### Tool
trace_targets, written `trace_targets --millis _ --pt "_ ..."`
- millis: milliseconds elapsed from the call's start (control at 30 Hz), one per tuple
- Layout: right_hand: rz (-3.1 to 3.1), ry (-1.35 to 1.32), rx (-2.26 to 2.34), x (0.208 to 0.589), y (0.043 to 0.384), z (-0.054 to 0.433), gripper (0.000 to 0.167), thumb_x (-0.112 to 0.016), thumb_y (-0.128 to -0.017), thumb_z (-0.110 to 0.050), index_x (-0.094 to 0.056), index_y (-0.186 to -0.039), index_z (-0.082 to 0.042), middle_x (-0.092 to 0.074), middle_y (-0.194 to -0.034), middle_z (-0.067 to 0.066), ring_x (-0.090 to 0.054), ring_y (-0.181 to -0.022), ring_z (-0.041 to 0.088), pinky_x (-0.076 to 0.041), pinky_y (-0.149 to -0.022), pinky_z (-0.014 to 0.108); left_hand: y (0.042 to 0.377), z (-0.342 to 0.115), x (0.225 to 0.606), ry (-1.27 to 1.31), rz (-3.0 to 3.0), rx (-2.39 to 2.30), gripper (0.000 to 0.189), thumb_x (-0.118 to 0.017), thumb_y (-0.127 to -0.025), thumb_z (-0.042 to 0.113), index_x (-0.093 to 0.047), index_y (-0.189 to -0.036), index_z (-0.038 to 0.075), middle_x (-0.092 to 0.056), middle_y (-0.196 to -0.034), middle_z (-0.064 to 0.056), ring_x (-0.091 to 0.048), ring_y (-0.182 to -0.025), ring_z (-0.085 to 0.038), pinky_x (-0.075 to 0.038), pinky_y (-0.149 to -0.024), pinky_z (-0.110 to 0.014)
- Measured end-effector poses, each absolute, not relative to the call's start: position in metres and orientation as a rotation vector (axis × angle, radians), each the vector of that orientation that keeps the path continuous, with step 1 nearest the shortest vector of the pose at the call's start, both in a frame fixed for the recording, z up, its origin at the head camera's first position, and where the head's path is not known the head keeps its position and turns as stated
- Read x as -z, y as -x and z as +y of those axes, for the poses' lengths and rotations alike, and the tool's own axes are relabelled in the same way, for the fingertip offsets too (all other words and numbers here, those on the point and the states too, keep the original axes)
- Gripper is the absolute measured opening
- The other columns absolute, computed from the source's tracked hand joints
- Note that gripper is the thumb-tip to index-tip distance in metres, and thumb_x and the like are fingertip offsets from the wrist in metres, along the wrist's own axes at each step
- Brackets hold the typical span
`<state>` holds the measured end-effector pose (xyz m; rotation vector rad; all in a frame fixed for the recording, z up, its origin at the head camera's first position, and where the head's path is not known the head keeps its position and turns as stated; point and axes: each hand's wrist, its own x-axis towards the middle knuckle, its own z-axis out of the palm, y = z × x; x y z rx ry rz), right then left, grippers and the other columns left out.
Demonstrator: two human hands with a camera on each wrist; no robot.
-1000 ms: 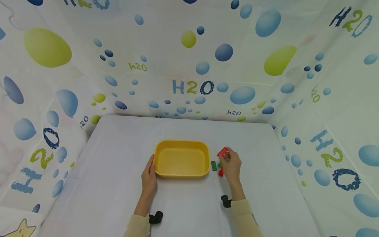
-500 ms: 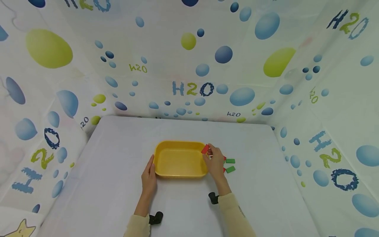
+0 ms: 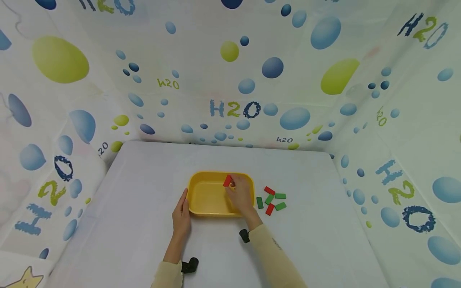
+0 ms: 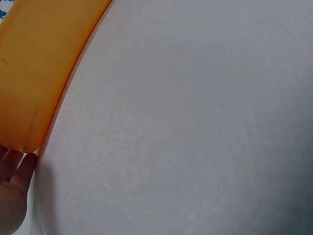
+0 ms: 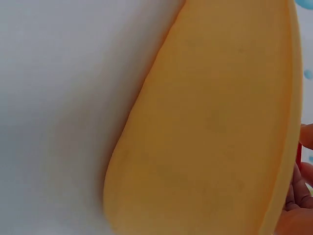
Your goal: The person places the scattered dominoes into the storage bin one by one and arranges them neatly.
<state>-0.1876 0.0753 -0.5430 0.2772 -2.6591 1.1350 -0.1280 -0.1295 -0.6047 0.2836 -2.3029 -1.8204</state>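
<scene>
A yellow rectangular tray [image 3: 201, 206] lies on the white table. Along its left side rests my left hand [image 3: 181, 214], fingers extended; in the left wrist view the fingers [image 4: 22, 174] meet the tray's corner. Over the tray's right half, my right hand [image 3: 240, 195] pinches a small red rectangular block [image 3: 227, 181] between thumb and fingertips. The right wrist view has the tray's outer wall [image 5: 210, 122] hiding most of that hand, with a sliver of the red block [image 5: 299, 154] beyond the rim.
Right of the tray lie loose blocks: a red block [image 3: 269, 190], another red block [image 3: 269, 209] and several green ones, among them a green block [image 3: 260, 202] close to the tray's side. A patterned curtain [image 3: 201, 60] rises behind the white table [image 3: 144, 176].
My right hand has carried the red block leftward from the loose blocks to over the tray, uncovering the blocks beneath where it was. The left hand has stayed at the tray's left side.
</scene>
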Motion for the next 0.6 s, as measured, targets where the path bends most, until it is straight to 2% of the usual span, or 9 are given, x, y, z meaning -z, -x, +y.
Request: trace_targets --millis 267,467,600 --pt "-2.753 -0.333 -1.135 0.552 0.195 0.047 0.034 -0.069 -0.085 -0.004 -0.065 -0.119 0.000 -0.063 -0.099 0.013 -0.061 -0.088 0.023 -0.057 -0.082 0.032 0.129 -0.130 0.605 -0.278 -2.308 1.808 0.044 -0.036 -0.108 0.023 -0.040 -0.150 0.015 -0.040 -0.155 -0.008 -0.034 -0.145 -0.028 -0.027 -0.119 -0.042" --pt "-2.812 -0.394 -1.112 0.566 0.201 0.034 0.023 -0.067 -0.083 -0.003 -0.067 -0.106 -0.005 -0.059 -0.088 0.006 -0.054 -0.084 0.018 -0.050 -0.074 0.024 0.129 -0.130 0.604 -0.292 -2.319 1.835 0.044 -0.035 -0.108 0.025 -0.038 -0.151 0.018 -0.038 -0.156 -0.003 -0.032 -0.146 -0.022 -0.026 -0.120 -0.040" --pt "-2.833 -0.424 -1.116 0.572 0.202 0.027 0.022 -0.069 -0.080 -0.004 -0.068 -0.102 -0.005 -0.057 -0.082 0.003 -0.049 -0.080 0.016 -0.043 -0.068 0.021 0.128 -0.130 0.603 -0.289 -2.321 1.837 0.044 -0.035 -0.108 0.024 -0.038 -0.151 0.018 -0.038 -0.156 -0.002 -0.032 -0.147 -0.021 -0.026 -0.120 -0.038"
